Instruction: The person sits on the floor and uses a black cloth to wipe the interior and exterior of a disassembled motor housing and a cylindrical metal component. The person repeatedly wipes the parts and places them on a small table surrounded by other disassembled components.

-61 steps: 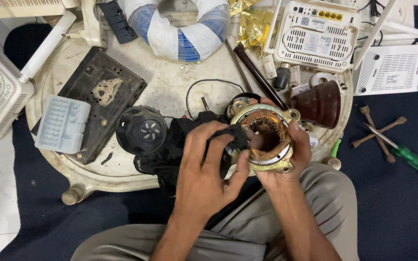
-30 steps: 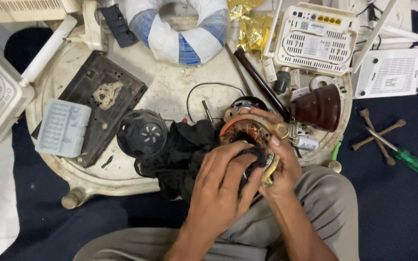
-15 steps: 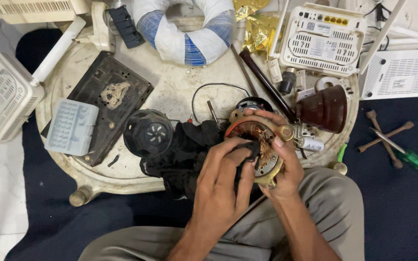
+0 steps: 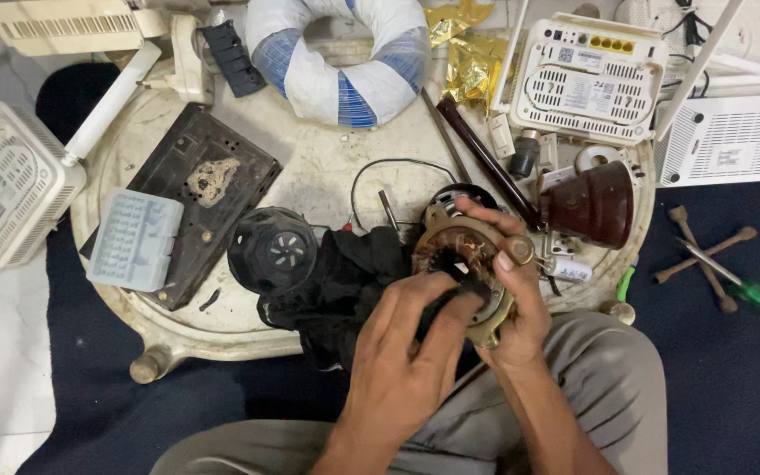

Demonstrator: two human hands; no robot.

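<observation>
A round motor housing (image 4: 452, 244) with copper windings sits tilted over my lap at the front edge of a round cream table (image 4: 327, 176). My right hand (image 4: 512, 295) grips its right rim from below, thumb on the edge. My left hand (image 4: 406, 352) presses a black cloth (image 4: 345, 277) into the housing's middle, fingers curled on it. The cloth trails left onto the table. A black round fan cover (image 4: 272, 250) lies just left of the cloth.
On the table lie a black flat plate (image 4: 200, 189), a pale blue plastic box (image 4: 134, 239), a blue-and-white wrapped ring (image 4: 338, 53), a dark brown cone cover (image 4: 593, 204) and a black wire. White routers (image 4: 591, 75) surround it. A green-handled screwdriver (image 4: 754, 295) lies on the dark floor.
My left hand has shifted over the housing's middle with the cloth, rubbing across it. The right hand keeps its hold and has turned the housing slightly.
</observation>
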